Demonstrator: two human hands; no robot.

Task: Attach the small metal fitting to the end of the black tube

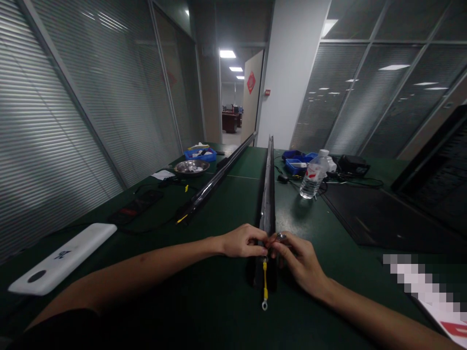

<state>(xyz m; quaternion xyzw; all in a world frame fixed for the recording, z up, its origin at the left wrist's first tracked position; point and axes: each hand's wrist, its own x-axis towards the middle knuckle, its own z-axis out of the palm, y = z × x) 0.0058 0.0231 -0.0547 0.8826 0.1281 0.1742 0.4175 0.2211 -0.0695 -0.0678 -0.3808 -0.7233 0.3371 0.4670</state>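
A long, narrow dark metal profile [267,209] runs away from me down the middle of the green table. At its near end, my left hand [243,242] is closed, thumb and fingers pinched over the profile from the left. My right hand [299,260] meets it from the right, fingertips closed together against the left ones. What lies between the fingertips is too small and dark to make out. By the right index finger there is a small shiny round metal piece [280,236]. Below the hands, a short yellow wire [265,279] with a ring terminal [264,305] sticks out toward me.
A second long profile [215,182] lies slanted to the left, a yellow wire end at its tip. Left are a white power bank [63,257], metal bowl [191,167] and blue tray [200,154]. Right are a water bottle [313,177], blue bins [297,164] and black mat [379,214].
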